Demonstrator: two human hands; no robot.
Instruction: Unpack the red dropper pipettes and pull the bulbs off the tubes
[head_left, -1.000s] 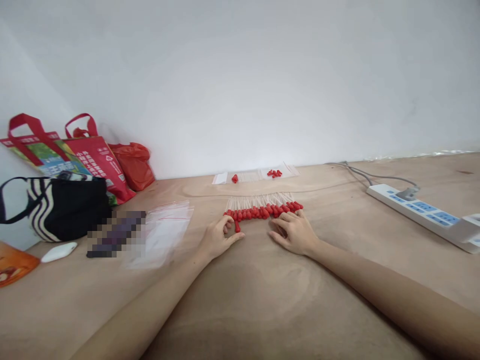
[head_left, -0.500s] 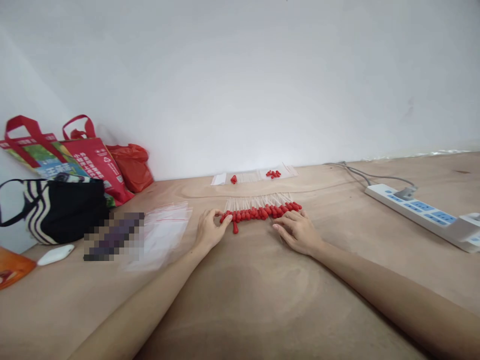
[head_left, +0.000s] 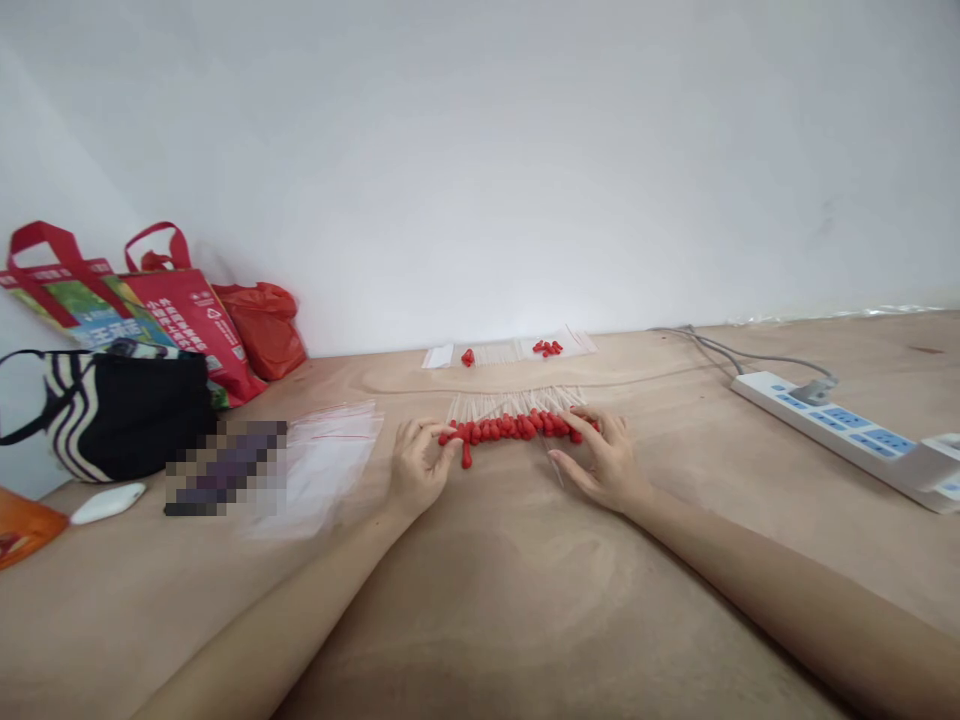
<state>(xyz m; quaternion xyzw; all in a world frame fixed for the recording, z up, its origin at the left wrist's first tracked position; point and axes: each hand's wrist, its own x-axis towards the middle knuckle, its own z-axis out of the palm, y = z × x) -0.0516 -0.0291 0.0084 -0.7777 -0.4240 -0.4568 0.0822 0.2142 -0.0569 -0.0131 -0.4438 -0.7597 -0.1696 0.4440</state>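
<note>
A row of thin white sticks with red tips (head_left: 514, 427) lies on the wooden table (head_left: 480, 600), tips toward me. My left hand (head_left: 416, 465) rests at the row's left end, fingers curled and touching the outermost red tips. My right hand (head_left: 600, 458) sits at the right end, fingers spread and pressing against the tips there. One red-tipped stick (head_left: 466, 458) sticks out of the row toward me. Neither hand grips anything that I can see.
Clear zip bags (head_left: 330, 455) lie left of the row, with a blurred dark object (head_left: 225, 467) beside them. Further back lie flat packets with red pieces (head_left: 517, 351). Bags (head_left: 112, 400) stand at the far left, a power strip (head_left: 847, 435) at the right.
Both hands moved closer to the ends of the row, squeezing it narrower. The right hand shifted up onto the right end.
</note>
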